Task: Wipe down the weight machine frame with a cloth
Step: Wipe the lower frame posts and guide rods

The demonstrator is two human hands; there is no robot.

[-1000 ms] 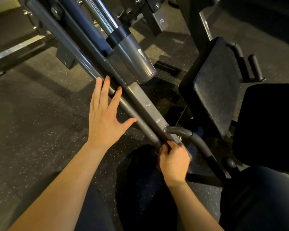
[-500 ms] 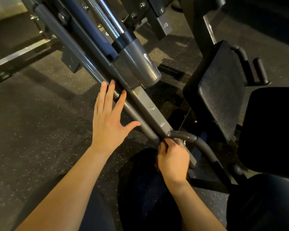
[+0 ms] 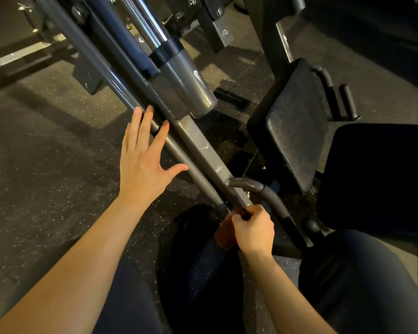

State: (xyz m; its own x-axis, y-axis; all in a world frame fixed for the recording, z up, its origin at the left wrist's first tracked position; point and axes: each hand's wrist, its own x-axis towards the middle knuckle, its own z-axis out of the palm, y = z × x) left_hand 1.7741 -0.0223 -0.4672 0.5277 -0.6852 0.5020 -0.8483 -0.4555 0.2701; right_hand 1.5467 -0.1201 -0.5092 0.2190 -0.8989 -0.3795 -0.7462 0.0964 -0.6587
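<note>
One dark cloth [image 3: 223,233] bunched in R hand [image 3: 253,231], grey frame [image 3: 203,148] scuffed.

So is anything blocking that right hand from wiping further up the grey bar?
Partly. The right hand holds the cloth at the frame bar's low end. Just above it a curved black handle joins the bar. Higher up, the left hand's fingers rest against the neighbouring rail.

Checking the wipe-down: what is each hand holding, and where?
Right hand grips the frame bar's lower end; any cloth is unclear. Left hand holds nothing.
</note>
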